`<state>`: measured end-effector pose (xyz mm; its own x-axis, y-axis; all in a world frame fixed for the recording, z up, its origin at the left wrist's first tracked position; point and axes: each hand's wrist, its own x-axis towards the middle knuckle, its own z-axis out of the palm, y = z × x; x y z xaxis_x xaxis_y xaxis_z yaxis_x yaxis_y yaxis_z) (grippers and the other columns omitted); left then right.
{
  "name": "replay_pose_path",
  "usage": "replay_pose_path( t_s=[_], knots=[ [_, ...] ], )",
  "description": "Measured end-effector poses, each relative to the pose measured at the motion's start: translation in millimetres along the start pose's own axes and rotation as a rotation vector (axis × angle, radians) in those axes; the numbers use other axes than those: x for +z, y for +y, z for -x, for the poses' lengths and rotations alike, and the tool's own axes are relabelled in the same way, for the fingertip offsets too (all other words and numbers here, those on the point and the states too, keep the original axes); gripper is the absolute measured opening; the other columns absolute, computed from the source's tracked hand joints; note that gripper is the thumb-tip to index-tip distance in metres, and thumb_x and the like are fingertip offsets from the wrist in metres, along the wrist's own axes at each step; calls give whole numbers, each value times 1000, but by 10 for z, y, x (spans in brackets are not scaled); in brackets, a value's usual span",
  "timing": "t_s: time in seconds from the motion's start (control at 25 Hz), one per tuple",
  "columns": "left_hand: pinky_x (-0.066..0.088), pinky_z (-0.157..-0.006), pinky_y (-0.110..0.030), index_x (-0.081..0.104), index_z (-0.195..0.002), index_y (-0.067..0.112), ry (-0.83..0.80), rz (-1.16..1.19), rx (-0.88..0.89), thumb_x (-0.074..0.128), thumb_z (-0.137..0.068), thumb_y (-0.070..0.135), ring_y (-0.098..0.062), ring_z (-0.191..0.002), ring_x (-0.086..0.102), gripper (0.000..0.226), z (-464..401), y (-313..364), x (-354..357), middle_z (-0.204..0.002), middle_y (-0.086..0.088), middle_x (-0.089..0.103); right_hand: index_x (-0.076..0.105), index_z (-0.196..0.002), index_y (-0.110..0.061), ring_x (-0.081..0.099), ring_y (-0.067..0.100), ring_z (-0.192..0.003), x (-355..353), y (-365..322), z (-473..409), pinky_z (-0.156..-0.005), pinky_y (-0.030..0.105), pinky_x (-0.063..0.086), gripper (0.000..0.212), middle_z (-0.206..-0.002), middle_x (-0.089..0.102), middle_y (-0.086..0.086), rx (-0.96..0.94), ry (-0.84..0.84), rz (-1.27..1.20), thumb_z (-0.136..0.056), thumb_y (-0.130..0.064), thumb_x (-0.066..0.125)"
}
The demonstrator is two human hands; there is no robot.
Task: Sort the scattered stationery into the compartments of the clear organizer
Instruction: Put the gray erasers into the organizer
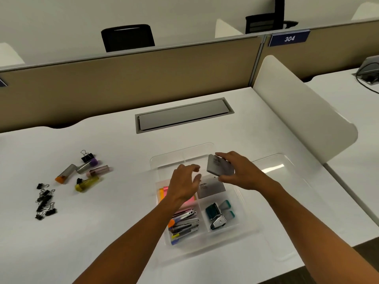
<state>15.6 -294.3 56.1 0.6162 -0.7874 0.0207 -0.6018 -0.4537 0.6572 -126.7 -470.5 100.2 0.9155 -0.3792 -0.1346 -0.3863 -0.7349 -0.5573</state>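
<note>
Head view: a flat grey box (219, 167) is gripped by the right hand (239, 171), tilted, above the far part of the clear organizer (244, 226) on the white desk (102, 232). The left hand (184, 184) is held open with fingers spread, just left of the box, touching nothing. A second grey box (211, 188) lies in a middle compartment below. Staplers (184, 223) fill the near-left compartment; punches (218, 215) sit in the near-right one. Highlighters (86, 175) and binder clips (44, 201) are scattered far left on the desk.
</note>
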Motion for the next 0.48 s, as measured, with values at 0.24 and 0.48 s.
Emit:
replay_pose_path(
  t_s=[0.24, 0.48],
  knots=[
    [47, -98, -43, 64, -117, 22, 216, 96, -102, 63, -88, 20, -18, -111, 55, 29, 224, -239, -147, -118, 3, 65, 38, -148, -28, 49, 20, -121, 302, -194, -193, -96, 27, 43, 77, -139, 46, 1, -8, -146, 154, -81, -31, 76],
    [49, -93, -34, 57, -123, 23, 341, 107, -143, 65, -87, 17, -12, -105, 53, 37, 431, -391, -258, -117, 8, 63, 45, -143, -29, 51, 24, -119, 318, -346, -340, -98, 36, 46, 70, -134, 48, 3, -34, -261, 317, -81, -32, 76]
  ],
)
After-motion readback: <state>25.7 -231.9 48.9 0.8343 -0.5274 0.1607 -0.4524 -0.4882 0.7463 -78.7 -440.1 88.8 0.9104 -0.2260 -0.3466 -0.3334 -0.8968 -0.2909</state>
